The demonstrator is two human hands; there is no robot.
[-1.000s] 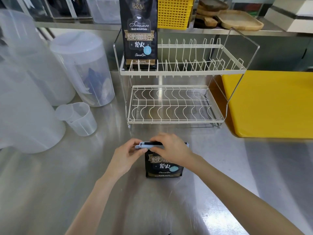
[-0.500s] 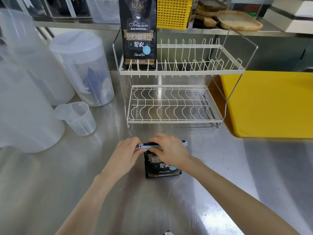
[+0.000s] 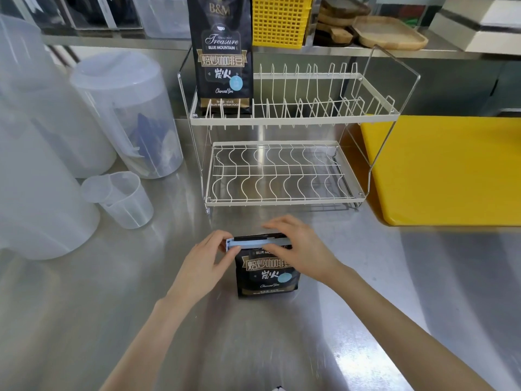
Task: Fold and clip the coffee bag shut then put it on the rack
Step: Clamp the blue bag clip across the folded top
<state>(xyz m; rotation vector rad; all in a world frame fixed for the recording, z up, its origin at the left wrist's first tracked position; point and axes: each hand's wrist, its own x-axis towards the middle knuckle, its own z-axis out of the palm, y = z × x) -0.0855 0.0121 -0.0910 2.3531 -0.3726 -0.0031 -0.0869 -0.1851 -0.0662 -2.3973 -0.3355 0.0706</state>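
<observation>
A black coffee bag (image 3: pixel 266 277) stands on the steel counter in front of the white two-tier wire rack (image 3: pixel 282 201). Its top is folded down, and a light blue clip (image 3: pixel 253 244) lies across the fold. My left hand (image 3: pixel 207 263) pinches the clip's left end. My right hand (image 3: pixel 301 249) lies over the clip's right part and the bag's top, hiding that end. A second, taller black coffee bag (image 3: pixel 222 52) stands upright at the left end of the rack's upper tier.
Several translucent plastic jugs (image 3: pixel 127 108) and a small measuring cup (image 3: pixel 124 198) stand at the left. A yellow cutting board (image 3: pixel 451 170) lies right of the rack. On the back shelf sit a yellow basket (image 3: pixel 279 21) and wooden trays (image 3: pixel 389 32).
Both hands have shifted along the clip: my right hand has slid to the right and uncovered more of the blue clip, and my left hand has closed on its left end.
</observation>
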